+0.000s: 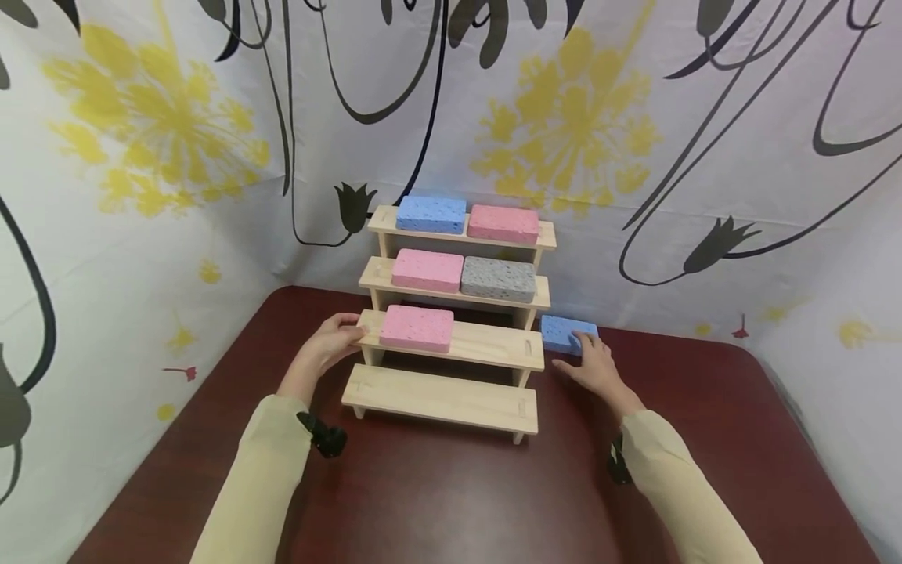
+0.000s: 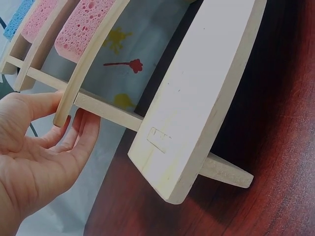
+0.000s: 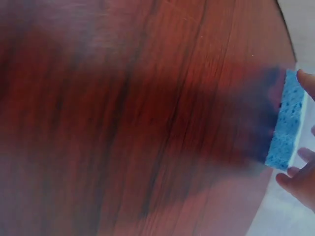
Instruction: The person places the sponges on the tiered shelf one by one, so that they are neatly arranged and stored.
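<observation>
My left hand [image 1: 330, 345] grips the left end of a shelf on the wooden tiered rack [image 1: 437, 395]. In the left wrist view its thumb and fingers lie on either side of that shelf's end. A pink sponge [image 1: 417, 327] sits on the same shelf. My right hand [image 1: 597, 366] reaches to a blue sponge [image 1: 560, 333] on the table beside the rack. Its fingertips are at the sponge's right side, while the thumb stands spread near the front edge. In the right wrist view the blue sponge [image 3: 286, 120] shows between spread fingers, with the hand partly cut off.
Higher shelves carry another blue sponge [image 1: 431, 215], a darker pink sponge [image 1: 503, 225], a pink sponge [image 1: 427, 270] and a grey sponge [image 1: 498, 280]. The rack stands on a dark red-brown table [image 1: 451, 501]. Behind it hangs a white patterned cloth [image 1: 437, 141].
</observation>
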